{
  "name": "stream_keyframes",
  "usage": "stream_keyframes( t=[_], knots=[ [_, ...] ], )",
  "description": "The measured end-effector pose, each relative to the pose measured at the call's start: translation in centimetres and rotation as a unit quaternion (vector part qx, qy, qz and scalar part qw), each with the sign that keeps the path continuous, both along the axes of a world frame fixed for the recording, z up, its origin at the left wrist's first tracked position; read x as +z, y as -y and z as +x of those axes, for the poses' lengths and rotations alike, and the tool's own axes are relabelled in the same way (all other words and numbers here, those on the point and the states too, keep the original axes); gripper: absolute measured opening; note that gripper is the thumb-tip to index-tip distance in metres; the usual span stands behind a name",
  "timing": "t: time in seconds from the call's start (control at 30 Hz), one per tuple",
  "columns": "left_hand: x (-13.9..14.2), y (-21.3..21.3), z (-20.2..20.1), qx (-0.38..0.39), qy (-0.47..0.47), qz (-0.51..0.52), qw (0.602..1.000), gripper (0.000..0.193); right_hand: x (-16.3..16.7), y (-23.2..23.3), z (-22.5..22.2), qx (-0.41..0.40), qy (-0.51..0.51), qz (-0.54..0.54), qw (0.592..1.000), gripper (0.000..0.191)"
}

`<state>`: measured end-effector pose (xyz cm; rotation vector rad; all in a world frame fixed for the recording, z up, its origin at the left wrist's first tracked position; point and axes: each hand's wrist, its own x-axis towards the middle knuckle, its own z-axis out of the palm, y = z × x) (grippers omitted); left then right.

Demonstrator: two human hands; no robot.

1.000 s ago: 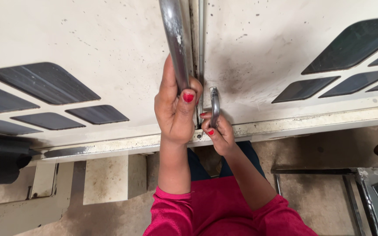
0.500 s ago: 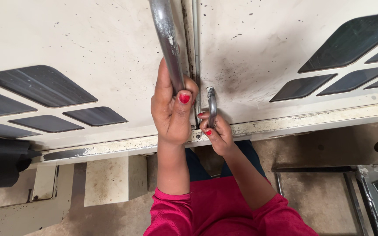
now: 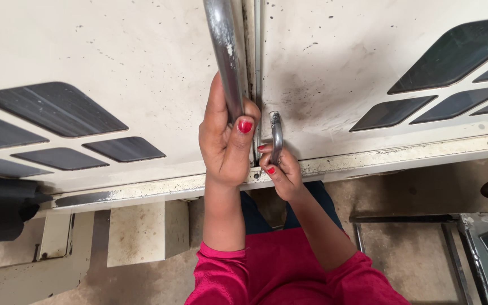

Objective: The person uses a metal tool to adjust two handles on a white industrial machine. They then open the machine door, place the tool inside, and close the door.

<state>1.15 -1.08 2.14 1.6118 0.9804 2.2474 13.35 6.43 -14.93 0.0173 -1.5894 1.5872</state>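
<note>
You are still wrapping your left hand around the long steel bar handle and pinching the small handle beside the door seam with your right hand, both unmoved.

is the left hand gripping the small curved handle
No, the left hand wraps the long metal bar; the right hand holds the small curved handle.

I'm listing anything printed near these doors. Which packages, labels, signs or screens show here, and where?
None show.
The cream double doors bear only dark slanted panels.
The left hand grips a long steel handle; the right hand holds a small metal loop at the seam.
</note>
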Motion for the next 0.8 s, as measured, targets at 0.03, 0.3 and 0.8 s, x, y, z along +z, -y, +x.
stream_keyframes(
  t=[0.03,0.3,0.8],
  knots=[
    [0.02,-0.03,0.00,0.003,-0.003,0.003,1.000,0.056,0.02,0.03,0.01,0.000,0.001,0.000,1.000,0.044],
    [0.35,-0.21,-0.11,-0.002,-0.021,0.011,1.000,0.056,0.02,-0.05,0.12,0.006,0.002,-0.012,1.000,0.044],
    [0.62,-0.16,-0.13,-0.033,-0.017,0.023,0.999,0.060,-0.76,-0.07,0.04,0.006,0.002,-0.017,1.000,0.038]
  ],
)
